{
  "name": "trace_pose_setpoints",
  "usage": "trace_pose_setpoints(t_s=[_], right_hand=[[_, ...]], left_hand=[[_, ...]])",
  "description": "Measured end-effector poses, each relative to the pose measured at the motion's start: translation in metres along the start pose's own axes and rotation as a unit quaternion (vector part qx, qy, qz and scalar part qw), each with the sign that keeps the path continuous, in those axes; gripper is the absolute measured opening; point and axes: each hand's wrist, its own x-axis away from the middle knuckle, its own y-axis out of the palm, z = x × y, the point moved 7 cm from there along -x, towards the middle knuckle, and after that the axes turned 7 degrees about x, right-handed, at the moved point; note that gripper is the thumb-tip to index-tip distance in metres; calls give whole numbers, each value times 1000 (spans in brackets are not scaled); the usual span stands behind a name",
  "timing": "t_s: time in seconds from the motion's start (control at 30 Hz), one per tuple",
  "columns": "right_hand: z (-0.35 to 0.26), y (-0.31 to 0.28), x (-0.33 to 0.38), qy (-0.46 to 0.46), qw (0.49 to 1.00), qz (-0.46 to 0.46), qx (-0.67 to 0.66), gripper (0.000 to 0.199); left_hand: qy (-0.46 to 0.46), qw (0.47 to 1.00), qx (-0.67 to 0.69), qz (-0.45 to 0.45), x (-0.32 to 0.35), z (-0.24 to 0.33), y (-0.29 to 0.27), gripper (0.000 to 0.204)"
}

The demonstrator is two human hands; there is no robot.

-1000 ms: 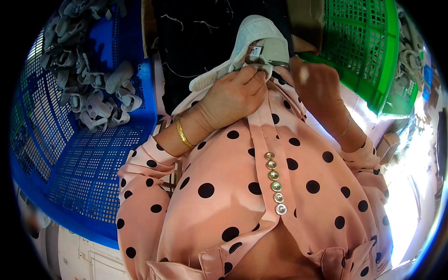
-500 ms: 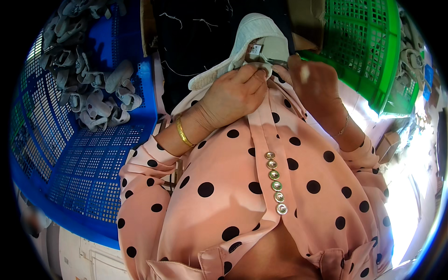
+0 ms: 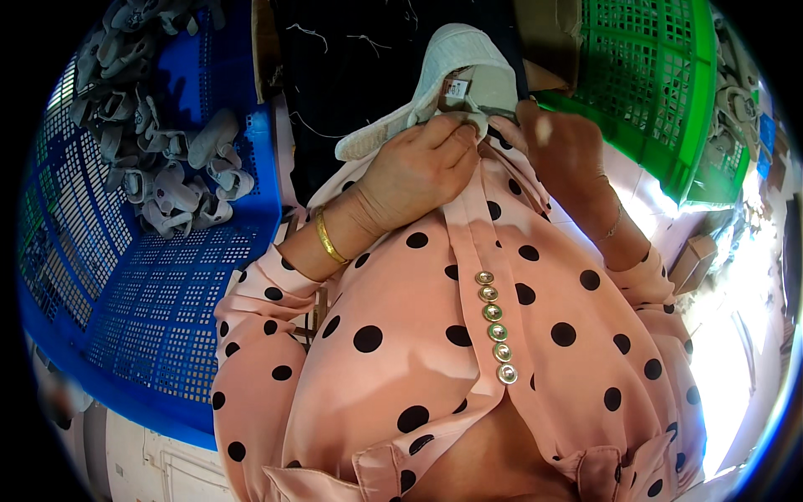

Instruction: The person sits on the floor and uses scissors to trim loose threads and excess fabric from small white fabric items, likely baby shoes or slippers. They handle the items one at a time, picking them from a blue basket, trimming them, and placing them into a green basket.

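Over my lap lies a pale, whitish shoe upper (image 3: pixel 458 43) with a rounded end, a long side strap (image 3: pixel 361 142) and a small printed label (image 3: pixel 456 90) inside. My left hand (image 3: pixel 427 167) pinches its near edge between thumb and fingers; a gold bangle circles that wrist. Close by on the right, my right hand (image 3: pixel 565 142) is closed, its fingers curled at the upper's edge. A thin dark piece (image 3: pixel 502 112) shows between the two hands, too small to name. What the right hand grips is hidden by its own fingers.
A blue plastic basket (image 3: pixel 167 335) on the left holds several greyish strapped shoe pieces (image 3: pixel 176 188). To the right stands a green basket (image 3: pixel 644 109), with more pieces (image 3: pixel 736 117) beyond it. Dark cloth (image 3: pixel 343 75) with loose threads lies under the upper. A cardboard box (image 3: pixel 548 42) sits behind.
Both hands keep nearly the same places on the upper. The strap's end has shifted very slightly left, and my right wrist has moved slightly.
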Motion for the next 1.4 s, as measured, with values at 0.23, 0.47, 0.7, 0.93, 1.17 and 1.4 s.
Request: trace_pose_setpoints(t_s=[0.23,0.47,0.7,0.93,1.17,1.4], right_hand=[[0,-5,-2,8,1000,14,-24,49],[5,1,0,26,999,-26,-23,46],[26,12,-3,222,895,-29,-386,32],[4,29,-6,238,813,-101,-521,21],[0,15,-11,218,772,-109,-587,15],[36,7,-14,298,716,-73,-627,12]], left_hand=[[-2,1000,-1,6,0,-1,0,20],[-13,1000,-3,-8,-2,-3,-4,26],[-56,996,59,26,3,-9,-16,27],[-205,965,149,73,-8,-28,-32,16],[-315,929,187,-58,-29,-48,-17,18],[-303,774,536,150,-40,-47,-74,9]])
